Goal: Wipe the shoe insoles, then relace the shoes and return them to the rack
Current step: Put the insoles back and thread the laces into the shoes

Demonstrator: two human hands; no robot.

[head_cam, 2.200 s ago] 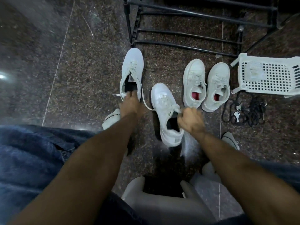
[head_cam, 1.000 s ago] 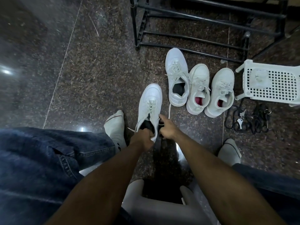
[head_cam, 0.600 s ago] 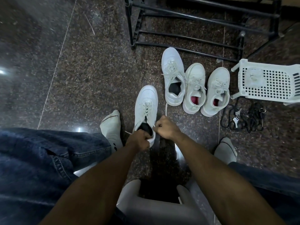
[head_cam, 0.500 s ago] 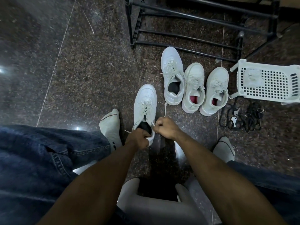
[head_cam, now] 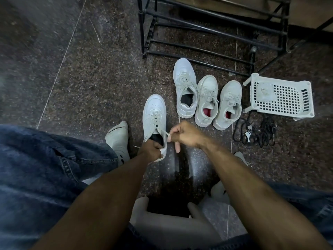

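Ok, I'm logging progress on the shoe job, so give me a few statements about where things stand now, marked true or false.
1. The right hand pinches a lace of the near shoe. True.
2. The left hand rests flat on the floor. False: it grips the near shoe's heel.
3. Three other white shoes stand on the floor, in front of the rack. True.
4. The white basket sits on the rack. False: it lies on the floor, right of the shoes.
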